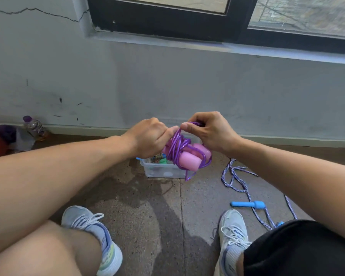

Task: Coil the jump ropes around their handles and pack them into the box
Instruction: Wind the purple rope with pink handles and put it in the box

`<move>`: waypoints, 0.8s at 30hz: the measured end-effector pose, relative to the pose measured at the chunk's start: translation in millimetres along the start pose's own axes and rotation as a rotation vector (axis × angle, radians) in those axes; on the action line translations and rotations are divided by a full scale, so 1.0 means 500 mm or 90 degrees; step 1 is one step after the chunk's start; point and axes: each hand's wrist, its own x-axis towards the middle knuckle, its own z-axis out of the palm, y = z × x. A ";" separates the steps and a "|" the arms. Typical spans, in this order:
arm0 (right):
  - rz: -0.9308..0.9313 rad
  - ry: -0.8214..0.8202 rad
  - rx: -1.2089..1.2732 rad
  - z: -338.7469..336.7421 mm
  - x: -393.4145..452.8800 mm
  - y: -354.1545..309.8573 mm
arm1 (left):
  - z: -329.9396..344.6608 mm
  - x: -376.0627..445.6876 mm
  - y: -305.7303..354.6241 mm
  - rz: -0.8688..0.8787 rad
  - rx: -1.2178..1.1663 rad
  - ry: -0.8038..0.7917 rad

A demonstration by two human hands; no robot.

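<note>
Bare floor (139, 206) lies before the box (157, 170); striped rope (239, 182) sprawls right.

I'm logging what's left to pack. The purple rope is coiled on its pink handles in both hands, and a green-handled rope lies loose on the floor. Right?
Not quite: the loose rope on the floor has blue handles, not green, as the head view shows. The rest holds.
</note>
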 end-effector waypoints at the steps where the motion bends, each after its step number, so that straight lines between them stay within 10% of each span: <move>1: 0.016 -0.008 0.015 0.000 0.005 0.002 | -0.004 0.001 0.006 0.018 -0.015 0.019; 5: 0.077 -0.120 0.159 -0.007 -0.004 0.027 | -0.005 0.003 0.032 0.013 -0.102 0.088; 15: 0.271 -0.439 0.183 0.061 -0.035 0.048 | -0.007 0.026 -0.061 -0.531 -0.184 0.329; 24: 0.198 -0.494 -0.055 0.066 -0.039 -0.042 | 0.010 -0.035 -0.118 -0.497 0.199 0.046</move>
